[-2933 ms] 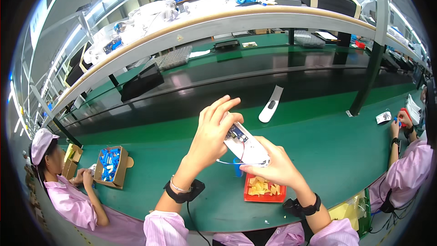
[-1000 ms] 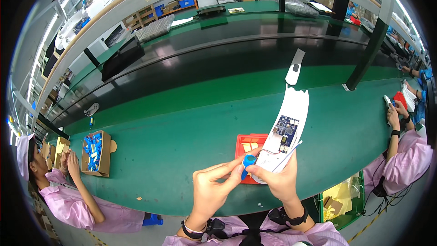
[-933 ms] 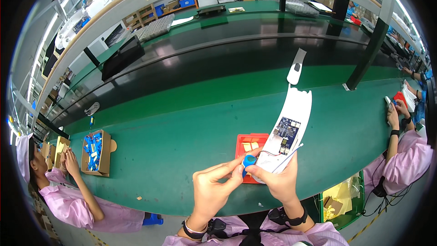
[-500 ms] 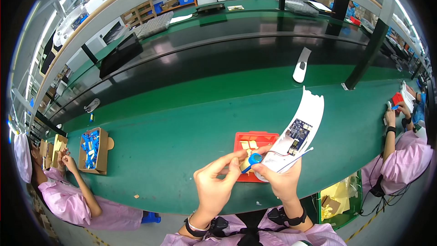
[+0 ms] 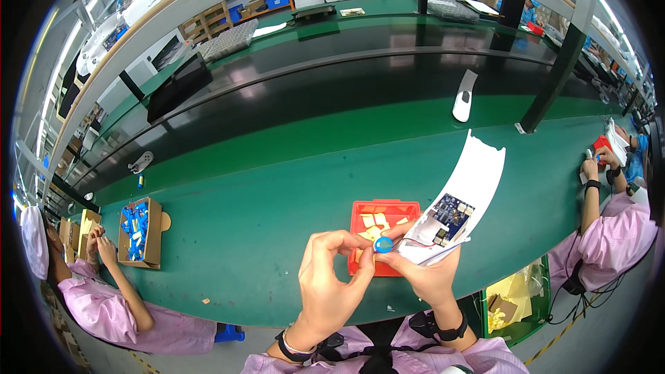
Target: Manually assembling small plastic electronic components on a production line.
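Note:
A small blue cylindrical battery (image 5: 383, 244) is pinched between my two hands, its round end turned toward me. My left hand (image 5: 331, 278) has its thumb and fingertips closed at the battery's left side. With my right hand (image 5: 431, 275) I hold a white curved plastic housing (image 5: 472, 173) from below, its thumb close against the battery. A dark circuit board (image 5: 451, 217) sits inside the lower part of the housing, and thin wires run from there toward the battery. Just behind my hands is a red tray (image 5: 357, 216) with pale yellow pieces (image 5: 375, 220) in it.
To the left, a cardboard box (image 5: 159, 242) holds several blue batteries. Co-workers sit at both ends of the green table (image 5: 256, 235). Another white part (image 5: 463, 100) lies farther back, left of a dark post (image 5: 551, 86). A green bin (image 5: 537, 318) stands below the table edge at right.
The battery has been turned so its round end now faces me. The housing has shifted slightly right, uncovering more of the red tray. My left fingers have stayed at the battery.

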`<state>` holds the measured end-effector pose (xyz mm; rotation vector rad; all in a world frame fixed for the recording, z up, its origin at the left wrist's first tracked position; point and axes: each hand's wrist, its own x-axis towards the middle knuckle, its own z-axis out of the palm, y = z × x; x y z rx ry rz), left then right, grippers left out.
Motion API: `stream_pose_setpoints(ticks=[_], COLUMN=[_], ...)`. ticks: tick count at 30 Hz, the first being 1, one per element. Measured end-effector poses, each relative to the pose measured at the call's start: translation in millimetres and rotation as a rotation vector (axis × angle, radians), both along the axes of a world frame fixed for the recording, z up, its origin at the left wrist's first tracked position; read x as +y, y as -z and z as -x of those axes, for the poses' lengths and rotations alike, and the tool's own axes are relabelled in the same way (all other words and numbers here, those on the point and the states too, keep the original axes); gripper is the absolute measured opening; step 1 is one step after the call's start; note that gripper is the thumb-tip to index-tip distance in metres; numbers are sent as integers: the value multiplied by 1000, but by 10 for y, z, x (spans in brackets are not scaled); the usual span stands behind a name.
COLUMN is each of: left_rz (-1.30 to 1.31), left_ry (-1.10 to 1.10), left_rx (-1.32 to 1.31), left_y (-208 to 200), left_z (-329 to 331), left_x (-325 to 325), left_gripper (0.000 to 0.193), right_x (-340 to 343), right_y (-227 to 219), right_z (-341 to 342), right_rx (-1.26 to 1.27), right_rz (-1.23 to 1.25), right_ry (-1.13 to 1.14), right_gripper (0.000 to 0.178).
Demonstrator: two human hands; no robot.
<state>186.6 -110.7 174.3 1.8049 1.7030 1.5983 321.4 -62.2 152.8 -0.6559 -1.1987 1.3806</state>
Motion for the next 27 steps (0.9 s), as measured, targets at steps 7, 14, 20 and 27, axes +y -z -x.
stream_pose_setpoints(ticks=[7, 14, 20, 27], left_rz=[-102, 2, 32, 78], left_ry=[112, 240, 177, 153], left_rx=[95, -832, -438, -398], left_y=[-10, 192, 42, 18], left_z=[41, 60, -84, -144], left_x=[46, 160, 54, 77], left_gripper=[32, 31, 37, 33], right_x=[-12, 7, 70, -12], right_y=[-2, 140, 90, 108], right_z=[-58, -67, -173, -144], right_rx=[-19, 190, 155, 113], right_rz=[-31, -192, -91, -80], right_ry=[-7, 175, 169, 74], right_gripper=[53, 52, 62, 57])
